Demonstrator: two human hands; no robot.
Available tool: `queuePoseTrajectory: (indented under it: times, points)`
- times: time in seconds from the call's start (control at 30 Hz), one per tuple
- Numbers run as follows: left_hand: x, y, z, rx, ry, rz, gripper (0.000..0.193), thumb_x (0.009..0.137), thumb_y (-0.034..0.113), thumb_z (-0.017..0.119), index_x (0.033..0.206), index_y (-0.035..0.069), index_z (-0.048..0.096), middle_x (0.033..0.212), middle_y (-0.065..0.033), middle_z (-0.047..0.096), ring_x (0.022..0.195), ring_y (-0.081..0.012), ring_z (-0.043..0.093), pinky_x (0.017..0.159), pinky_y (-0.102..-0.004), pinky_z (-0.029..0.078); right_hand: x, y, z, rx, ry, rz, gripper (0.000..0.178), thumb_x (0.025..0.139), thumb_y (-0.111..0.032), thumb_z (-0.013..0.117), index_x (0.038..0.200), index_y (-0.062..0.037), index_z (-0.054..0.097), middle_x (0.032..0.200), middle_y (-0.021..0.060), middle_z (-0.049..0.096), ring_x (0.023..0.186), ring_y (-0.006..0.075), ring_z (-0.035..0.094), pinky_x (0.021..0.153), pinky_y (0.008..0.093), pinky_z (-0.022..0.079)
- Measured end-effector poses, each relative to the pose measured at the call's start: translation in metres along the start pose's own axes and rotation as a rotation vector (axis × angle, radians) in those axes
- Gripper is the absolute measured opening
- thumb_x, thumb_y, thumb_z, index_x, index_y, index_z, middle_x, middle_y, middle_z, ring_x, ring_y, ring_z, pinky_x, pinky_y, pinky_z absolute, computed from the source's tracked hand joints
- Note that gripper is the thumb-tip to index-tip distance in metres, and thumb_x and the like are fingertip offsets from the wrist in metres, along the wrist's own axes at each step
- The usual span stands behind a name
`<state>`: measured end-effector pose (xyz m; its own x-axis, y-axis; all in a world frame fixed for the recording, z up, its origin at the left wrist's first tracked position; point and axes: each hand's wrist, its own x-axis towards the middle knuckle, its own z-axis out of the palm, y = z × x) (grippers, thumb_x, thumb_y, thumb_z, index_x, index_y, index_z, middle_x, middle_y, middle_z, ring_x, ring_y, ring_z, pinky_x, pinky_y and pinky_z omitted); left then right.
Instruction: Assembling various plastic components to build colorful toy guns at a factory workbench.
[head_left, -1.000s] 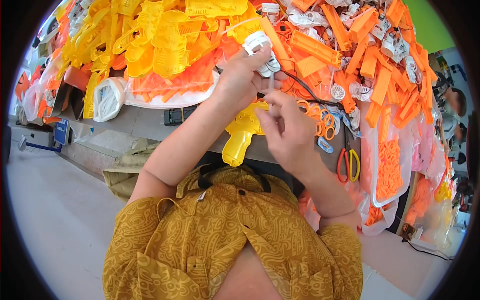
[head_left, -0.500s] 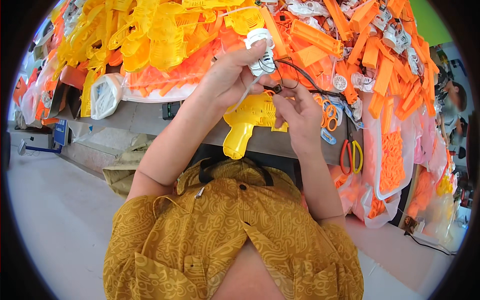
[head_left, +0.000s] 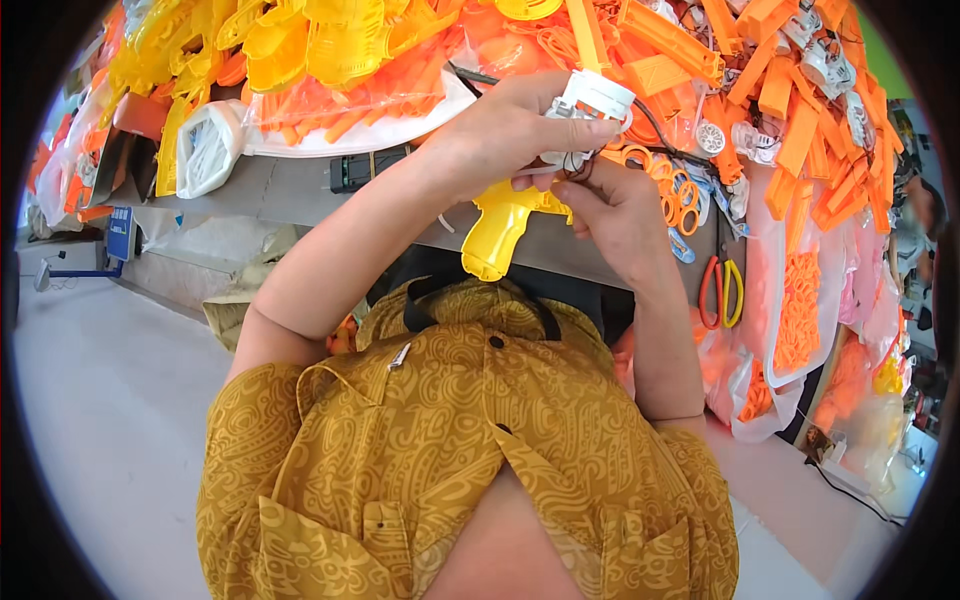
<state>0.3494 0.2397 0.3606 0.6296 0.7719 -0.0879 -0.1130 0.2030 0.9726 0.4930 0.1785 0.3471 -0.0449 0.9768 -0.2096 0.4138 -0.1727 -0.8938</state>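
The left hand (head_left: 510, 135) has its grip clasped on a white plastic part (head_left: 597, 95), thumb across the side and fingers tucked beneath, with the round open end tipped up and away from the person. The part is raised over the table (head_left: 255, 190), clear of the loose pieces behind it. Thin dark wires (head_left: 573, 163) loop out just under it, and the right hand (head_left: 625, 205) is right there, thumb and fingers drawn in close; whether that grip has actually caught a wire I cannot tell, as the fingertips are partly hidden.

To handle this well, the left grip is best firm but light, pressing on the solid body rather than on the wires. The right fingertips would do better to pinch close to where a wire leaves the part, guiding it without pulling, since a tug could strain the joint. Turning the part slightly would open the view of the wires.

Below the hands, a yellow plastic shell (head_left: 495, 235) lies near the table's front edge, its handle toward the person. Orange rings (head_left: 688, 205) and a red-and-yellow-handled tool (head_left: 738, 298) lie to the right, where stray wires could snag on them
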Motion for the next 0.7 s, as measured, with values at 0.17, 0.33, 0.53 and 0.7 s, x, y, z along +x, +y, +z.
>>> queuePoseTrajectory:
  times: [0.17,0.33,0.53,0.7]
  points:
    - [-0.001,-0.006,-0.002,0.089,0.025,0.021,0.033,0.076,0.032,0.063,0.093,0.005,0.054,0.058,0.0013,0.049,0.045,-0.0037,0.045,0.039,-0.0179,0.034,-0.002,0.018,0.009,0.085,0.113,-0.019,0.008,0.077,-0.008,0.059,0.077,-0.0002,0.056,0.06,0.0002,0.052,0.049,0.0057,0.046,0.044,0.0197,0.037]
    - [-0.01,-0.025,-0.006,0.099,0.059,0.002,0.034,0.077,0.032,0.062,0.096,0.005,0.053,0.063,0.0016,0.05,0.045,-0.0034,0.044,0.04,-0.0175,0.034,-0.012,0.011,0.015,0.04,0.133,0.067,0.006,0.077,-0.007,0.058,0.078,-0.0006,0.055,0.06,0.0006,0.052,0.048,0.0054,0.048,0.04,0.0185,0.036]
    - [-0.015,-0.054,0.003,-0.151,0.223,0.053,0.034,0.08,0.029,0.059,0.102,0.004,0.05,0.07,0.0007,0.051,0.049,-0.0035,0.045,0.042,-0.0174,0.036,-0.014,0.018,0.024,0.219,0.247,0.111,0.009,0.079,-0.009,0.057,0.078,-0.0004,0.054,0.061,0.0005,0.051,0.046,0.0049,0.046,0.037,0.0187,0.036]
    - [-0.019,-0.061,0.017,-0.277,0.344,0.136,0.031,0.082,0.026,0.058,0.101,0.003,0.049,0.072,-0.0001,0.053,0.052,-0.0036,0.045,0.044,-0.0181,0.037,-0.011,0.034,0.032,0.182,0.444,-0.03,0.011,0.08,-0.009,0.057,0.078,0.0007,0.054,0.062,-0.0003,0.051,0.046,0.0036,0.043,0.039,0.0176,0.033]
